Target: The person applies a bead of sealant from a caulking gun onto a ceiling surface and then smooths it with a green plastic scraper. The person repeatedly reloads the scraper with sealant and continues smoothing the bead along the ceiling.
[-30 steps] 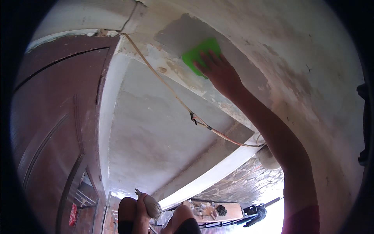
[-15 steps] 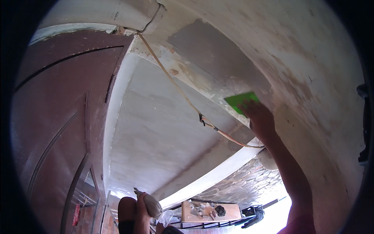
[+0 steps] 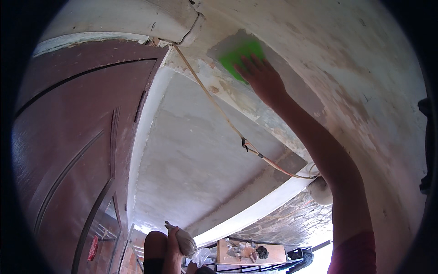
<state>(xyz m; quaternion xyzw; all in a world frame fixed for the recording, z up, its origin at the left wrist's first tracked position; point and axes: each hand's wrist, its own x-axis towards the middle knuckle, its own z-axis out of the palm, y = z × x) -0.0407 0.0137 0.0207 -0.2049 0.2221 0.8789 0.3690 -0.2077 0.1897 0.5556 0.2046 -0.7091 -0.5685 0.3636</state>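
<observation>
My right hand (image 3: 263, 80) is reached far up and presses a green plastic spreader (image 3: 235, 57), its fingers laid along the back. The spreader, smeared by motion, lies over a darker grey patch of filler (image 3: 299, 86) on the pale, worn wall surface. Down at the lower edge, my left hand (image 3: 174, 244) is wrapped round a plastic bag of grey paste (image 3: 185, 242). The bag is twisted at its top end, and clear plastic hangs off the other end.
A yellowish cable (image 3: 210, 96), tied with dark tape, hangs across the grey plastered panel (image 3: 191, 137). At the left stands a brown door (image 3: 68, 114). Below are a board (image 3: 273, 253) with crumpled scraps, a stone-faced wall (image 3: 287, 219) and my bent knee (image 3: 155, 242).
My right hand has swept the green spreader up and to the left, from the lower end of the grey patch to its upper end. The left hand still grips the bag.
</observation>
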